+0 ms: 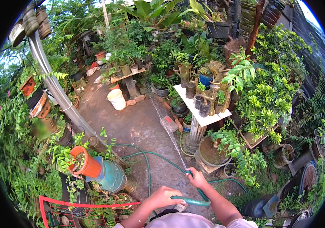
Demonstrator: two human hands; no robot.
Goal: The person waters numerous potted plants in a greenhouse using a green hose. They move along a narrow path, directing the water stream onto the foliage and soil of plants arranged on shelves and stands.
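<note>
A green garden hose bends in a loop in front of my body. My right hand grips it close to its end, and a thin stream of water shoots from there. The stream runs away from me over the ground towards potted plants by a low plant bench. Lower and to the left, my left hand is closed around another stretch of the same hose. More green hose trails over the earth floor beyond my hands.
To the left, an orange plant pot stands above a teal drum, behind a red-framed wire mesh. A white-topped table holds several pots at right, near a wide basin. A white bucket and a flat slab lie ahead.
</note>
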